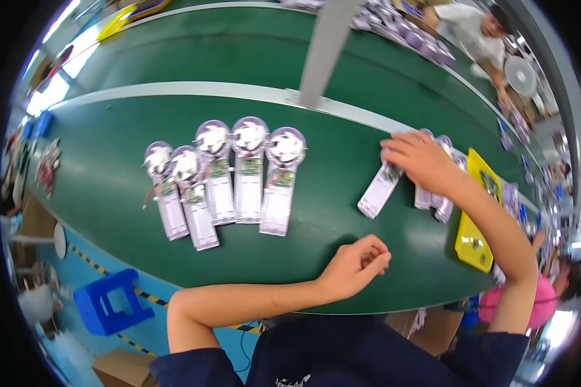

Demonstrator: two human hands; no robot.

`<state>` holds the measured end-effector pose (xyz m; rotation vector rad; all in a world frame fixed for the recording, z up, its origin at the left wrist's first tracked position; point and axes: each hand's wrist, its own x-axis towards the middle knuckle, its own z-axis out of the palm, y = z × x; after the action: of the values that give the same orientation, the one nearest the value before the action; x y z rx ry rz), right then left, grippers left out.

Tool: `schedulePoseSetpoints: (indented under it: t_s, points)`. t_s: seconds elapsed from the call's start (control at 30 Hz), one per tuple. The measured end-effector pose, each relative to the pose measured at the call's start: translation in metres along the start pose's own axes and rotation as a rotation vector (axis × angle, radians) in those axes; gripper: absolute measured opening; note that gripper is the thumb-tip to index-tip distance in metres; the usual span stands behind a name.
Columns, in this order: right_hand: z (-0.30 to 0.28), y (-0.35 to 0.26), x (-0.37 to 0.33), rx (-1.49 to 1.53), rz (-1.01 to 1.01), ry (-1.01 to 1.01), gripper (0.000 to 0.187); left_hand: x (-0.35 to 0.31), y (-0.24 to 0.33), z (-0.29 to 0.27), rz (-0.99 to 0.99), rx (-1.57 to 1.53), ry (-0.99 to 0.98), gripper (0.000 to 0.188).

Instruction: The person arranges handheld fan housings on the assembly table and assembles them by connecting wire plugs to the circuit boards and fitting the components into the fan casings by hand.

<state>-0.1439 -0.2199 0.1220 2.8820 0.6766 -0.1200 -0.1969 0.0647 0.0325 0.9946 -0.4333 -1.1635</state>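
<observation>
My right hand (423, 160) reaches over the far right part of the green table, its fingers curved down over the round head of an opened handheld fan (378, 190). The fan's pale handle points toward me, while its head is mostly covered by the hand. More pale fans (444, 208) lie just right of it, partly under my hand and wrist. Near the front edge my left hand (355, 267) is loosely curled, with nothing visible in it. To the left, several opened fans (248, 171) lie in a row, showing white blades and green circuit boards.
A yellow tray (469, 222) with small parts stands beside my right forearm. A grey post (329, 55) rises from the white rail (174, 90) behind the work area. A blue stool (113, 302) is on the floor at left. Other people work at the right.
</observation>
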Motion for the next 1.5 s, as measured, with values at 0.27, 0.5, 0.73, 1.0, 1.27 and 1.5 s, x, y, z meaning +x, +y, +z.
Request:
schedulePoseSetpoints:
  t_s: [0.27, 0.5, 0.73, 1.0, 1.27, 1.5]
  points:
    - [-0.023, -0.008, -0.012, -0.127, 0.133, -0.104, 0.059, 0.001, 0.004, 0.004, 0.149, 0.305, -0.083, 0.016]
    - [-0.029, -0.09, 0.091, 0.383, -0.145, 0.358, 0.049, -0.005, 0.006, 0.001, 0.202, 0.476, -0.175, 0.014]
    - [0.01, -0.098, 0.115, 0.475, -0.273, 0.429, 0.017, -0.001, 0.002, 0.007, 0.207, 0.366, -0.161, 0.014]
    - [0.003, -0.13, 0.033, 0.514, 0.051, 0.425, 0.018, -0.006, 0.016, 0.005, 1.06, 0.819, 0.027, 0.015]
    - [0.01, -0.151, -0.044, 0.882, 0.599, 0.426, 0.015, -0.013, 0.007, 0.008, 0.725, 1.091, 0.263, 0.058]
    - [0.025, -0.172, -0.078, 1.079, 0.734, 0.518, 0.015, 0.003, 0.01, 0.003, 0.638, 1.133, 0.314, 0.058]
